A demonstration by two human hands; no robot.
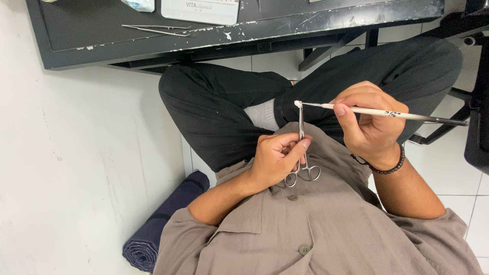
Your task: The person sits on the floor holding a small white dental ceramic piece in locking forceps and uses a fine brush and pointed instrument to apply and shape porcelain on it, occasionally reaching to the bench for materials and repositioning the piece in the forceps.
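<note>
My left hand (275, 158) gripping steel clamp (301, 153) upright over lap, so small white piece (298, 104) in its tip is staying steady. My right hand (369, 122) pinching thin brush (387, 112) like pen, tip touching piece. Tweezers (158, 30) lying near front edge of black desk (76, 30).

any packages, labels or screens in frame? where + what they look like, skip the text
Flat white card or box: top edge of the black table, rectangular, small dark print, cut off by the frame.
Pale blue wrapped item: left of the card, mostly out of frame.
Dark marking on the brush handle in the right hand.
No screens.
</note>
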